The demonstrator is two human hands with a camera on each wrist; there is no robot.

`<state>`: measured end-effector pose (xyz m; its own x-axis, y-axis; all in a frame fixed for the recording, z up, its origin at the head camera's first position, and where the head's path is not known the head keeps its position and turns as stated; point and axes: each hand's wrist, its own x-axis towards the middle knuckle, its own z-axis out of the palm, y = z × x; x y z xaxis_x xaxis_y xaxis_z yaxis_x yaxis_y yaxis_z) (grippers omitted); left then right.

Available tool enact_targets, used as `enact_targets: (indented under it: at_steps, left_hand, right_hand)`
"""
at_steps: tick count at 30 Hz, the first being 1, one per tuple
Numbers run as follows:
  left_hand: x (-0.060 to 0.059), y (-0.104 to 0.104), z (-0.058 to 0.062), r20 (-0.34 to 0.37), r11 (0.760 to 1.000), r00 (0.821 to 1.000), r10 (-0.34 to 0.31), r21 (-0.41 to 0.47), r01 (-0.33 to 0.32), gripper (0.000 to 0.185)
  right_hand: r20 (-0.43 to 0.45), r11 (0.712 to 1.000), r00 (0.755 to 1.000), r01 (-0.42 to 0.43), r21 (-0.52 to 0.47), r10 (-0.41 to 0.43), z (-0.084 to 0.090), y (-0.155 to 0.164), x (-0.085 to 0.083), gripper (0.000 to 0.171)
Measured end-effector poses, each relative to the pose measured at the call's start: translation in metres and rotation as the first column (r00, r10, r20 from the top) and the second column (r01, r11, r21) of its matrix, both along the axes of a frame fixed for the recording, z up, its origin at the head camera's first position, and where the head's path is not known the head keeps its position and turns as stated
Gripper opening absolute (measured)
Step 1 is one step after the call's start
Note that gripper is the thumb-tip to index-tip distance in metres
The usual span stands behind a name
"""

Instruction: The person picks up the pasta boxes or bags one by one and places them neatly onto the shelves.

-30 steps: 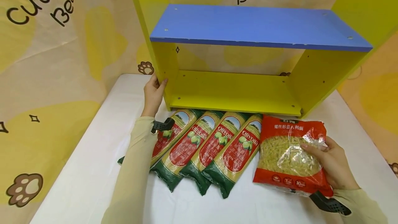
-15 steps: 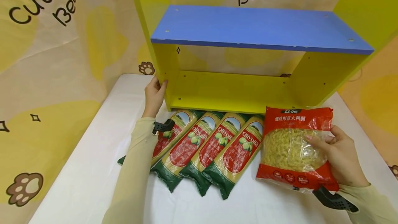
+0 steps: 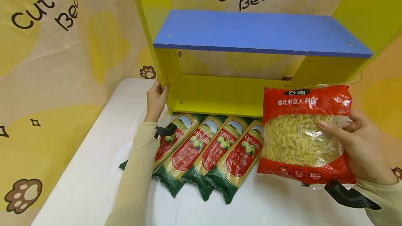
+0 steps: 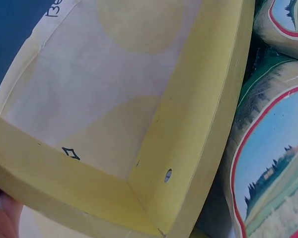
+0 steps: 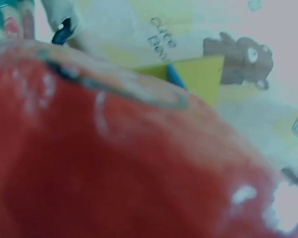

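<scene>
In the head view my right hand [image 3: 361, 142] grips a red and clear bag of fusilli pasta [image 3: 304, 138] by its right side, thumb across the front. The bag overlaps the right part of the shelf unit's yellow bottom board [image 3: 220, 93]. Its red wrapping [image 5: 114, 163] fills most of the right wrist view, blurred. My left hand [image 3: 155, 100] holds the unit's left side panel [image 3: 164, 76] near the base, thumb on the inner side. In the left wrist view, finger parts [image 4: 5, 213] show at the panel's edge [image 4: 54, 188].
Several green and gold spaghetti packs [image 3: 233, 159] lie slanted, side by side, on the white table [image 3: 245, 208] before the unit. A blue shelf board [image 3: 260, 32] spans the unit above the bottom board. A printed cloth [image 3: 78, 90] hangs behind and to the left.
My right hand has raised the fusilli bag off the table, up and slightly right, closer to the camera. My left hand stays at the side panel, and the spaghetti packs have not moved.
</scene>
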<state>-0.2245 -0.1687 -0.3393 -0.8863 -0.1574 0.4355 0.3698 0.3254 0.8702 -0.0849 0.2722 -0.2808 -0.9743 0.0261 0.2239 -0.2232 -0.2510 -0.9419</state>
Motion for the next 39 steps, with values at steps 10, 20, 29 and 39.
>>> enact_targets:
  at_steps: [10, 20, 29, 39]
  left_hand:
    - [0.003, 0.007, 0.003, 0.019, 1.0, 1.0, 0.006, -0.026, -0.005, 0.034]
    - [-0.017, -0.006, -0.021, 0.005, 1.0, 1.0, 0.002, -0.009, -0.002, 0.038]
    - [-0.02, -0.01, -0.026, -0.009, 0.999, 1.0, 0.022, -0.025, -0.022, 0.036]
    - [-0.02, -0.011, -0.027, -0.021, 0.999, 0.999, 0.038, -0.022, -0.039, 0.032]
  right_hand:
    - [-0.083, 0.999, 0.996, 0.027, -0.017, -0.029, 0.039, -0.013, 0.0, 0.042]
    - [-0.139, 0.998, 0.989, 0.06, 0.032, -0.055, 0.077, -0.032, -0.019, 0.045]
    - [-0.182, 0.994, 0.983, 0.011, -0.108, -0.031, 0.105, -0.064, -0.039, 0.042]
    - [-0.176, 0.981, 0.984, -0.006, -0.192, -0.028, 0.136, -0.097, -0.07, 0.038]
